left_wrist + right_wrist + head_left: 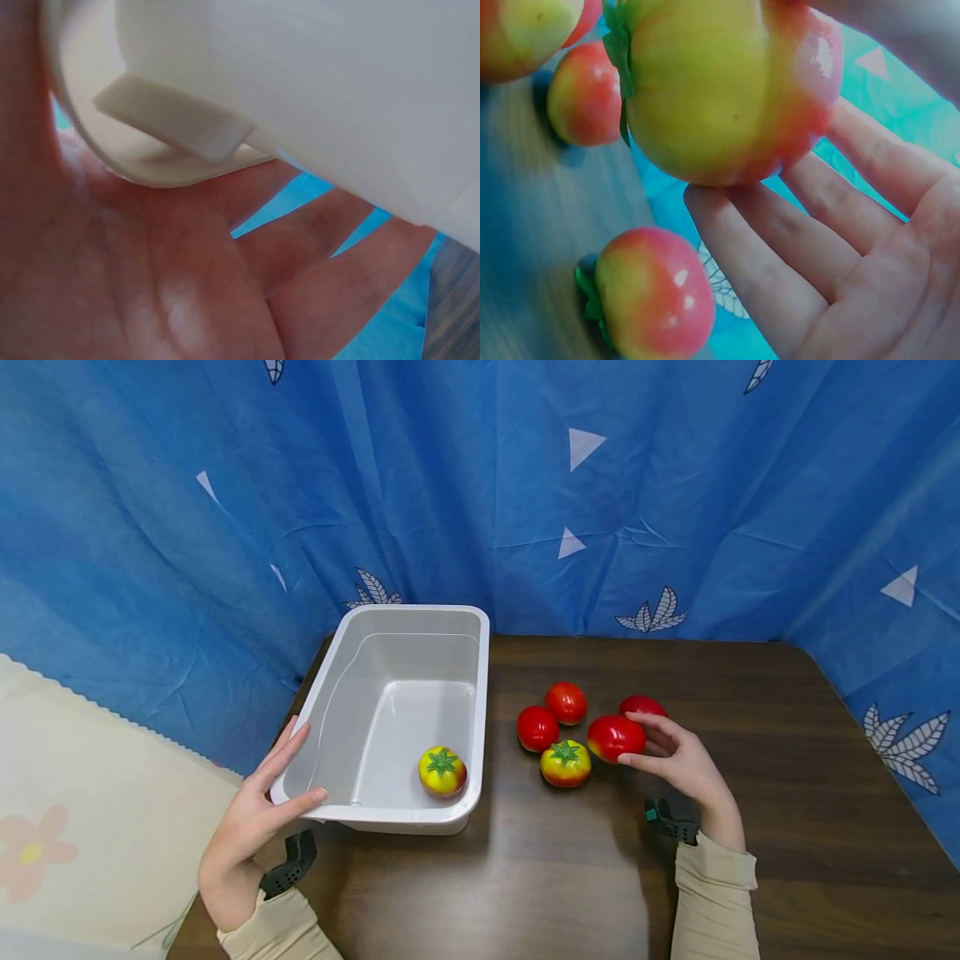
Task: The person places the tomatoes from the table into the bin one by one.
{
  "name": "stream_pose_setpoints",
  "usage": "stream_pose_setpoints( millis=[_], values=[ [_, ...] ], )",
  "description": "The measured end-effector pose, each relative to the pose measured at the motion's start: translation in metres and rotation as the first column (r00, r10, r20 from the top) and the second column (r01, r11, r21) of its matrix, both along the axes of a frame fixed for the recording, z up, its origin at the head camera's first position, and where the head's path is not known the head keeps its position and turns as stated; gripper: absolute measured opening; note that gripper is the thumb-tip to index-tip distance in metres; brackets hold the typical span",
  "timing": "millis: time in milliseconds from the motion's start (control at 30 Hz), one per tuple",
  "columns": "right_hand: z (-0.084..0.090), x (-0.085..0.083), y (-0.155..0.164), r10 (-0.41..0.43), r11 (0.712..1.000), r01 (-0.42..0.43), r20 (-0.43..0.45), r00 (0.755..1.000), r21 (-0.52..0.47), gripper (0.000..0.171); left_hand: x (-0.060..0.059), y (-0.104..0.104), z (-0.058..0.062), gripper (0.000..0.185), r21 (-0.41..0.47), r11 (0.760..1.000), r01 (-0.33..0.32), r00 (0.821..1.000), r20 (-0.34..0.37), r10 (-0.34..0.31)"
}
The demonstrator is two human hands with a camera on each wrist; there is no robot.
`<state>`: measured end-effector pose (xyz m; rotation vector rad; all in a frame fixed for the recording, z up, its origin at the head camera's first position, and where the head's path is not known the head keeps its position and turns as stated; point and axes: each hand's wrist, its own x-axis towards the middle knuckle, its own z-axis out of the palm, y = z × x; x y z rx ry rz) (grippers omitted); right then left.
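Observation:
My left hand (251,822) grips the near left corner of a light grey plastic bin (481,693), thumb over the near rim and fingers along the left side. In the left wrist view, the palm and spread fingers lie against the outside of the bin's rim (180,169). One yellow-red tomato (442,772) with a green leafy top sits inside, near the front right corner. On the right, my right hand (682,764) holds a glossy red tomato (615,739) between thumb and fingertips; its yellow side (705,97) and green leaves show in the right wrist view.
Around the held tomato lie two red tomatoes (537,729) to its left, a yellow-red tomato (566,764) in front and another red one (642,704) behind. The dark wooden table (555,893) ends at a blue patterned curtain (540,527). A pale cloth (97,827) is at left.

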<state>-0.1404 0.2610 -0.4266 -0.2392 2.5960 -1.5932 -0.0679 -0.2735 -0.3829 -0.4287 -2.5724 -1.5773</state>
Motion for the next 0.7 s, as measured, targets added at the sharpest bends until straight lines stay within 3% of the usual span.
stream_pose_setpoints(
  millis=[700],
  values=[
    [0.022, 0.009, -0.018, 0.020, 0.999, -0.024, -0.121, 0.992, -0.030, 0.061, 0.002, 0.001, 0.000, 0.084, -0.012, 1.000, -0.014, 1.000, 0.008, 0.014]
  ],
)
